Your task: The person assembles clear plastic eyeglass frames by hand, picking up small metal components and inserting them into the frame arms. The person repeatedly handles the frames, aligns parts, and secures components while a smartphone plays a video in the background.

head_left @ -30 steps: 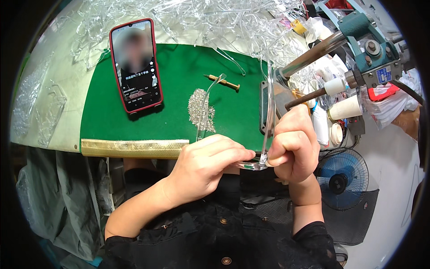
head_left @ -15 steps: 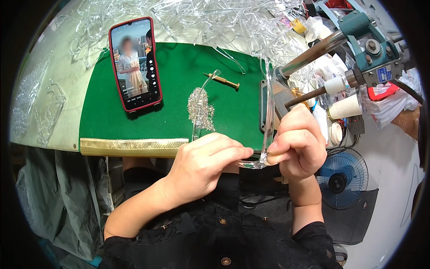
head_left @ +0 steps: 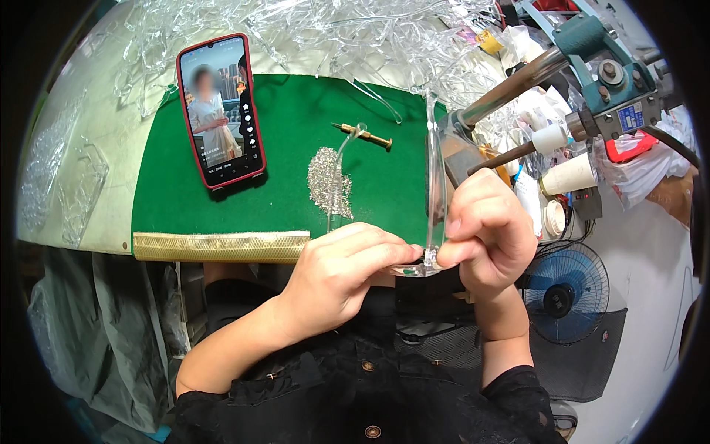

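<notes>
A clear plastic eyeglass frame (head_left: 436, 170) is held just past the front edge of the green mat (head_left: 288, 133), one temple arm reaching away from me and the other lying over the mat. My left hand (head_left: 344, 266) is closed around its front part, hiding much of it. At the right hinge, my right hand (head_left: 492, 233) has its fingers curled in, the fingertips against the frame; any tiny piece between them is too small to see. Beyond my left hand lies a pile of small silvery screws (head_left: 323, 181), partly under the left temple. A brass screwdriver (head_left: 370, 138) rests behind the pile.
A phone (head_left: 222, 111) in a red case stands tilted at the mat's left. Clear frames (head_left: 296, 33) heap along the back. At the right are a teal bench press (head_left: 592, 66), a paper cup (head_left: 569, 176) and a blue fan (head_left: 566, 292). A gold strip (head_left: 222, 246) edges the table.
The eyeglass frame has shifted slightly left at the right hinge. My right fingertips have moved a little on it, while my left hand keeps its hold. The phone's picture has changed slightly.
</notes>
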